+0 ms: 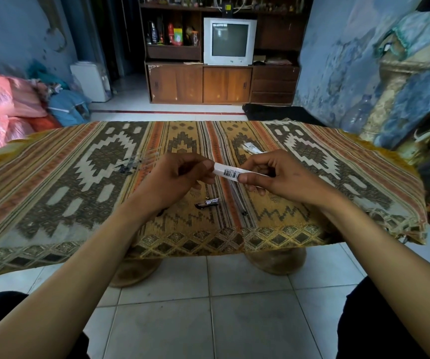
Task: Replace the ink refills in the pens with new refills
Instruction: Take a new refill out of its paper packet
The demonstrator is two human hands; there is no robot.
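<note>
Above the patterned tablecloth (pixel 66 177), both hands pinch a white refill packet (pixel 228 172) with a barcode. Its long axis runs left to right, dipping slightly rightward. The left hand (pixel 180 177) grips its left end, the right hand (pixel 273 174) its right.

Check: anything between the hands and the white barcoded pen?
Nothing visible. The left hand pinches the end of the white plastic pen with a barcode label, and the right hand grips its other end, both directly on it, above the patterned woven tablecloth.
</note>
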